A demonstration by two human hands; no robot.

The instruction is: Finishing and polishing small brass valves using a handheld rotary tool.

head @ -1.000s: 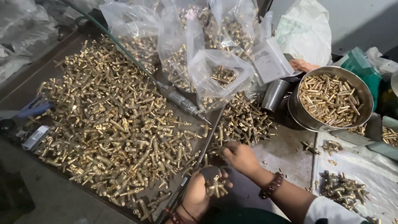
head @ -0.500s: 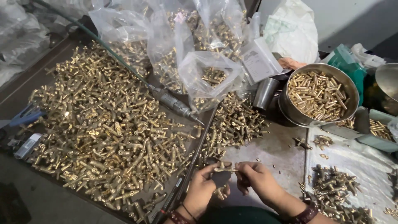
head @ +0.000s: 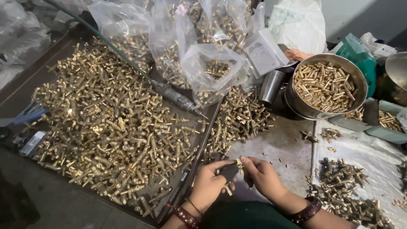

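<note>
My left hand point(head: 210, 183) is curled around a dark small holder and several brass parts near the bottom middle. My right hand point(head: 263, 174) meets it from the right, its fingertips pinching a small brass fitting point(head: 239, 164) between the two hands. A large heap of brass fittings point(head: 110, 123) covers the tray to the left. A smaller brass pile point(head: 239, 116) lies just beyond my hands.
A steel bowl point(head: 296, 104) full of brass pins stands at the right, a small steel cup point(head: 271, 87) beside it. Clear plastic bags point(head: 212, 68) of parts line the back. A pneumatic tool point(head: 176, 98) with a hose lies across the tray. Darker parts point(head: 343, 186) lie on a sheet at right.
My right hand came back from the smaller brass pile and joined my left hand. Both hands now hold a small fitting between them. The view shifted slightly.
</note>
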